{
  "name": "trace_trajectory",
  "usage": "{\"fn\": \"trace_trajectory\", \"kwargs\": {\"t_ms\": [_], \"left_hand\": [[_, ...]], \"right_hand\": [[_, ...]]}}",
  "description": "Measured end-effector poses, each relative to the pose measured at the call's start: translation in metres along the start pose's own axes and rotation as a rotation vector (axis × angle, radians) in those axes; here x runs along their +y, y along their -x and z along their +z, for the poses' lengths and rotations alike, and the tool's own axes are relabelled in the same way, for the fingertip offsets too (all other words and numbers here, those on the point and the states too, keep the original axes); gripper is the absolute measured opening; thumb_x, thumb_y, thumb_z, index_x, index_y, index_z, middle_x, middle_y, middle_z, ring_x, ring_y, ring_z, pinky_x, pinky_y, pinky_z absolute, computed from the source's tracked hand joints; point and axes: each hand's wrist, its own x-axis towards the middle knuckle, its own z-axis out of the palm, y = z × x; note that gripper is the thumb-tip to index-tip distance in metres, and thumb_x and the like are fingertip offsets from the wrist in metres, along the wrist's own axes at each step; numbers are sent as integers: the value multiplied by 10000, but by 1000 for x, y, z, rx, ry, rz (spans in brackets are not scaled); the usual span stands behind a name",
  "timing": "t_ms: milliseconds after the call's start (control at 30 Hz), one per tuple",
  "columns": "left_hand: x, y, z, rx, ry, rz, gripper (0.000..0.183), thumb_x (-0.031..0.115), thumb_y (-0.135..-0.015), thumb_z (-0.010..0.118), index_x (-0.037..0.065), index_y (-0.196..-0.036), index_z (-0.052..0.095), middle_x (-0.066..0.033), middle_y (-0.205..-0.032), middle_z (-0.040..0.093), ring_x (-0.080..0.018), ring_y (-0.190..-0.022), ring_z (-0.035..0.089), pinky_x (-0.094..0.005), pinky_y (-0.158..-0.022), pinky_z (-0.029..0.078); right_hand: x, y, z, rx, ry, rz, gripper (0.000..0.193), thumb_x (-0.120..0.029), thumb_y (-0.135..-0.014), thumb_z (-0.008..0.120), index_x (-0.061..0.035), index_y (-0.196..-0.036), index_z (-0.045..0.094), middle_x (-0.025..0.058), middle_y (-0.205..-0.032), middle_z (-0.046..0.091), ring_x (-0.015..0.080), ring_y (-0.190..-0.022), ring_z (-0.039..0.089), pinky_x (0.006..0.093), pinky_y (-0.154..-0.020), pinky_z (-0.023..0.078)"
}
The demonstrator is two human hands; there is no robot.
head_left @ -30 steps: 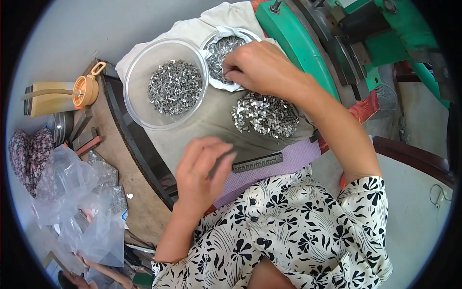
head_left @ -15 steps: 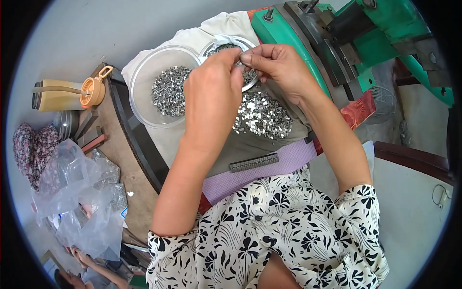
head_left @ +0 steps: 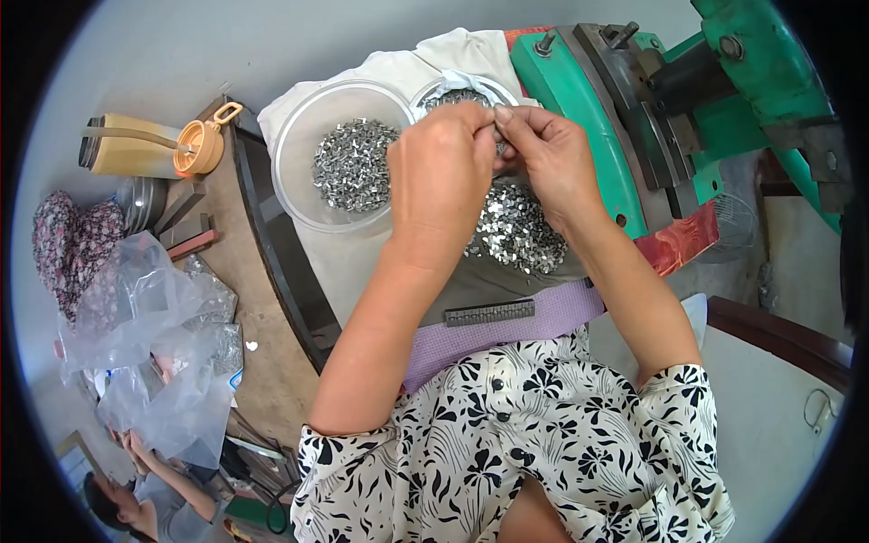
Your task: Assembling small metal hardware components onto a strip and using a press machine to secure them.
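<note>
My left hand [head_left: 444,167] and my right hand [head_left: 552,163] meet fingertip to fingertip over the far side of the cloth-covered work surface. Both are closed in a pinch; what lies between the fingers is hidden or too small to make out. Behind them, partly covered, stands a smaller round bowl [head_left: 418,100] of metal pieces with a white cloth on its rim. Left of my left hand is a large clear plastic bowl [head_left: 288,195] holding many small metal pieces [head_left: 351,167]. A heap of shiny flat metal bits [head_left: 520,231] lies below my hands.
A green machine press [head_left: 579,136] stands close on the right. Nearer me, a dark ridged bar [head_left: 490,312] rests on purple fabric [head_left: 439,348]. The left-hand table [head_left: 276,326] carries an orange-lidded bottle [head_left: 201,149] and plastic bags [head_left: 172,308]. Another person [head_left: 163,507] is at lower left.
The whole view has shifted, so the surroundings sit further right. My hands remain pinched together at the same spot, the fingers slightly rearranged.
</note>
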Motion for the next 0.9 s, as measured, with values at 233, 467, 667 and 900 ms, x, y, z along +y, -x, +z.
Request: {"fn": "trace_trajectory", "kwargs": {"t_ms": [233, 467, 667, 900], "left_hand": [[-9, 4, 3, 32, -51, 7, 71, 59, -806, 701, 4, -850, 696, -135, -802, 708, -246, -634, 687, -364, -622, 538], [-11, 8, -3, 69, 112, -31, 59, 63, -812, 675, 13, -801, 645, -161, -784, 649, -374, -693, 639, -469, -648, 514], [-12, 2, -10, -58, 554, -334, 94, 41, -852, 674, -37, -895, 705, -136, -779, 742, -150, -703, 730, -293, -657, 569], [-22, 3, -8, -59, 548, -251, 101, 51, -857, 694, -29, -913, 720, -148, -775, 732, -195, -682, 718, -307, -656, 556]], "right_hand": [[-1, 4, 1, -12, 55, 70, 264, -174, -1001, 619, 21, -1156, 706, -2, -829, 665, 51, -704, 563, 226, -676, 544], [0, 8, 4, -40, 110, -6, 261, -204, -983, 655, 20, -1091, 733, -3, -787, 659, 57, -684, 579, 228, -644, 537], [-1, 0, -7, -114, -216, 185, 286, -248, -891, 770, -24, -1061, 718, -27, -831, 639, 43, -698, 578, 222, -620, 562], [-8, 1, -6, -89, -100, 180, 244, -259, -889, 773, -33, -971, 731, -33, -812, 639, 36, -699, 558, 200, -614, 525]]}}
